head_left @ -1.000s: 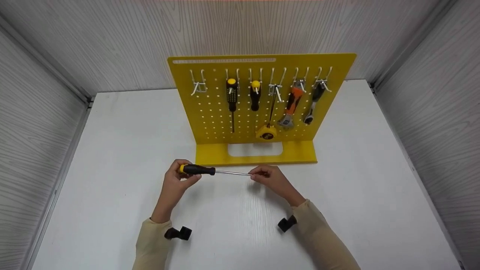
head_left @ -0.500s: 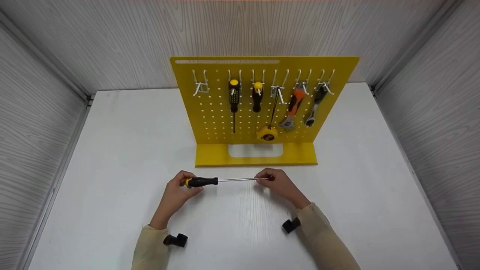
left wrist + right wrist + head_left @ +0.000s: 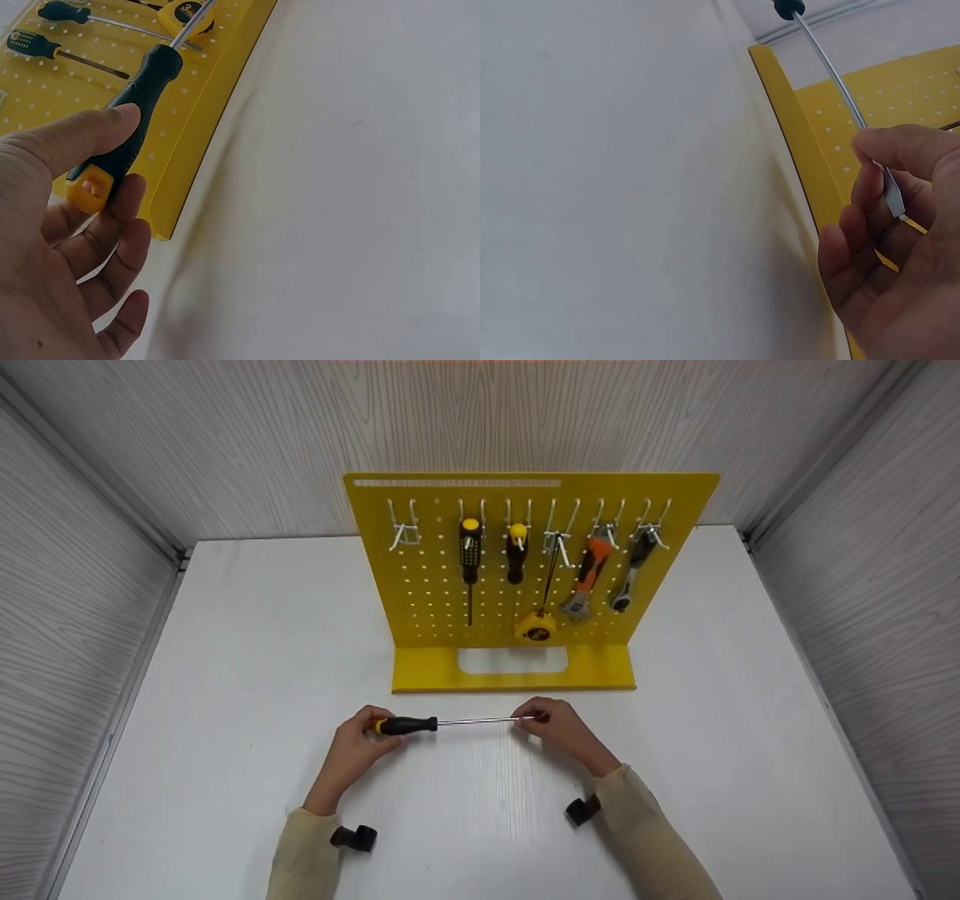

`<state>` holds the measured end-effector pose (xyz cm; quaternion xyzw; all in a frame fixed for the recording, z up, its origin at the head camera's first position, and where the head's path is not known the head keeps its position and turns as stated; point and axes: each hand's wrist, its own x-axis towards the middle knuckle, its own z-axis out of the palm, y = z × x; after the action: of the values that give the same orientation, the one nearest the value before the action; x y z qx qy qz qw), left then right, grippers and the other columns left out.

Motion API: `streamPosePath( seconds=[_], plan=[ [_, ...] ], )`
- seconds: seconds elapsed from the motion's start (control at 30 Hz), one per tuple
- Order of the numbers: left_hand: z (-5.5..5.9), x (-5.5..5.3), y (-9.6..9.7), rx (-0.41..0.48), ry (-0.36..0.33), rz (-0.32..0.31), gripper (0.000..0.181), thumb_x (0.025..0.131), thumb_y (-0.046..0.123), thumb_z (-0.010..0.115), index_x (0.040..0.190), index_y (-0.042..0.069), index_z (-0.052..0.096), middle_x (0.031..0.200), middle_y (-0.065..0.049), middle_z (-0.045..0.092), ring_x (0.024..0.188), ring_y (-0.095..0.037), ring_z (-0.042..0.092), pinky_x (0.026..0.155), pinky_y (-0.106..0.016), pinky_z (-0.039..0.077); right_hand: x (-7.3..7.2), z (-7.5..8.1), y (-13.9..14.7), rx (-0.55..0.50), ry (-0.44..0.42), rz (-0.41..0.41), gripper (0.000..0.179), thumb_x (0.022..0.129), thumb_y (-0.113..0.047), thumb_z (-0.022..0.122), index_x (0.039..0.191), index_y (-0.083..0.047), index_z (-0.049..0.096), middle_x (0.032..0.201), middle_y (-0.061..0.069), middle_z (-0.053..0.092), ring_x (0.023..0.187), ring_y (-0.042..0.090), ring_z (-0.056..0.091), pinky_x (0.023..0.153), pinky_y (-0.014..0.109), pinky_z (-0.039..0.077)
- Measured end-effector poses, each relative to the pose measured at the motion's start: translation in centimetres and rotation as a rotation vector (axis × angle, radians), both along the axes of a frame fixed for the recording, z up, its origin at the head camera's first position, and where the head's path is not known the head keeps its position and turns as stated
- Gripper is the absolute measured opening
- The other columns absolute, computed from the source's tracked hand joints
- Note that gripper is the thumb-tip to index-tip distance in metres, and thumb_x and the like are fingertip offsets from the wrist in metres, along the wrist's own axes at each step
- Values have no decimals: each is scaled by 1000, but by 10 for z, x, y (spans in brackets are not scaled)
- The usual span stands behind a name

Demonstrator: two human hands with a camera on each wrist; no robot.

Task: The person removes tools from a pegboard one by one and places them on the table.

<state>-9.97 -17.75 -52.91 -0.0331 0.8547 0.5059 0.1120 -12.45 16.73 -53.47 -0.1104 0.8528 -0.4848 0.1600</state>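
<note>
A flat-blade screwdriver [image 3: 409,725] with a dark handle and yellow end lies level between both hands, in front of the yellow pegboard. My left hand [image 3: 356,754] pinches the handle near its yellow end; the left wrist view shows the thumb on top of the handle [image 3: 150,79] and fingers beneath. With thumb and forefinger, my right hand [image 3: 559,731] pinches the metal shaft [image 3: 840,82] close to the tip. The flat blade [image 3: 893,196] sticks out past those fingers in the right wrist view.
The yellow pegboard [image 3: 420,585] stands behind the hands on a white table [image 3: 247,660]. From its hooks hang two screwdrivers, one of them [image 3: 470,551] at left, a tape measure [image 3: 536,627], an adjustable wrench [image 3: 589,574] and a ratchet-like tool [image 3: 634,570]. A bare hook [image 3: 401,536] is leftmost.
Both hands have come slightly nearer the body and to the right with the screwdriver. The right fingers have moved along the shaft, over the tip. In the last half second little has moved.
</note>
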Motion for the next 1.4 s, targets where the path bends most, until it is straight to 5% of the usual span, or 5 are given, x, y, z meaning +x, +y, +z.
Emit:
streamPosePath(
  seconds=[0.3,0.9,1.17,1.4],
  plan=[
    [-4,-9,0,-74,2,-5,37,79,22,79,110,12,63,106,-8,64,92,-21,50,80,-30,39,-1,-1,-2,20,15,-34,14,89,-11,65,100,-12,74,98,5,69,78,14,53,71,26,45],
    [-10,-13,1,-185,41,-21,36,80,22,78,111,8,65,117,-14,62,110,-28,54,101,-45,42,-4,-2,-4,143,24,-50,10,89,-11,68,94,-16,75,92,-1,63,87,15,52,81,32,46],
    [-11,-12,3,-189,62,-6,36,78,21,78,109,7,67,112,-12,62,108,-28,55,98,-42,43,-4,-5,-7,220,128,-26,11,87,-9,70,92,-16,76,90,-2,62,86,13,52,81,32,46],
    [-13,-12,3,-216,73,-19,38,77,23,79,109,7,67,110,-11,63,105,-27,55,94,-41,43,-4,-4,-7,251,112,-29,11,87,-10,70,93,-17,75,91,-2,61,87,14,52,83,34,47]
  ],
)
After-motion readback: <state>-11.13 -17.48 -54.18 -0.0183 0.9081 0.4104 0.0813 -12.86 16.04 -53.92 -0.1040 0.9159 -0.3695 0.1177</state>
